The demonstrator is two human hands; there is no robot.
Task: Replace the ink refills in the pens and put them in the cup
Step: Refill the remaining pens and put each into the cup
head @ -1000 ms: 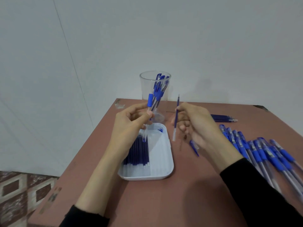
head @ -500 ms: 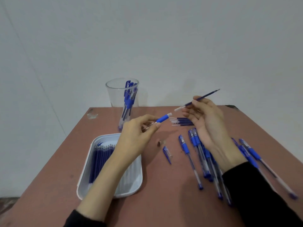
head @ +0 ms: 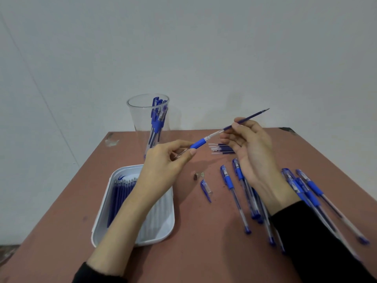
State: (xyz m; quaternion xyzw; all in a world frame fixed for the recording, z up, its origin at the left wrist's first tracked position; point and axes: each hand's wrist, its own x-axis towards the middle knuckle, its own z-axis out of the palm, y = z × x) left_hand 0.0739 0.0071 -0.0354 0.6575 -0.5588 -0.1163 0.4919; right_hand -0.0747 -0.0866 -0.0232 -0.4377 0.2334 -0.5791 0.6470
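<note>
Left hand pinches the pen barrel, right hand pinches the refill at its mouth; next, seemingly, a straight push inward.

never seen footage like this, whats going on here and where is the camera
There is no machine here. A person works with bare hands, filmed by one camera worn on the head and looking down. The left hand holds a pen barrel with a blue grip. The right hand pinches a thin refill whose pale end meets the barrel's opening. On the brown table are a clear cup holding pens, a white tray with a row of refills, loose pens, a pile of refills and a pen cap.
</note>
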